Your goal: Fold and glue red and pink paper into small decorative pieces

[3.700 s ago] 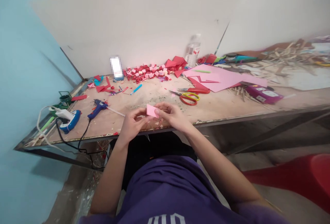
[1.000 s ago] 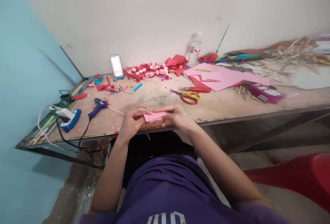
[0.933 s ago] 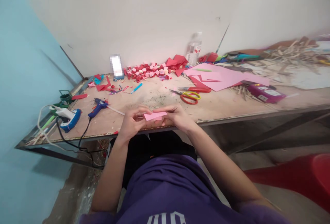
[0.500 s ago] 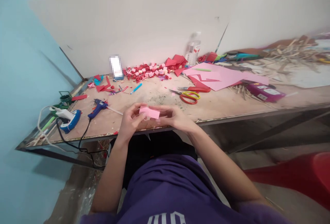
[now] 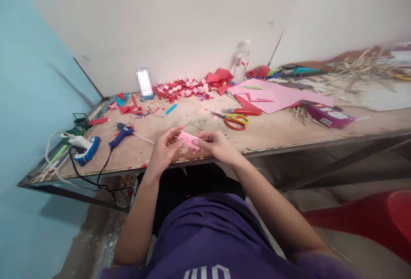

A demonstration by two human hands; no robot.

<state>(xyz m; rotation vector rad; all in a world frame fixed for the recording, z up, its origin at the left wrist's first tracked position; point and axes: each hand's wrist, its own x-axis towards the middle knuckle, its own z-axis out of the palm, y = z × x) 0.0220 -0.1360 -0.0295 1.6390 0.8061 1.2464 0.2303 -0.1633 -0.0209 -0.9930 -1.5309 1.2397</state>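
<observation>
A small piece of pink paper (image 5: 189,139) is held between both hands above the table's front edge. My left hand (image 5: 167,148) pinches its left end between thumb and fingers. At the right end, my right hand (image 5: 215,145) grips the paper with the thumb on top and the fingers beneath. Beyond the hands lie scissors (image 5: 236,120) with red and yellow handles. A blue glue gun (image 5: 121,135) with a white glue stick rests to the left of my left hand.
A pile of small red and pink paper pieces (image 5: 183,88) lies along the white board. Pink paper sheets (image 5: 272,94), a plastic bottle (image 5: 240,62) and a purple box (image 5: 330,115) are to the right. A blue power strip (image 5: 88,151) with cables sits at left.
My right hand has closed onto the right end of the pink paper, which was sticking out free before. The paper has turned slightly; the left hand stays nearly in place.
</observation>
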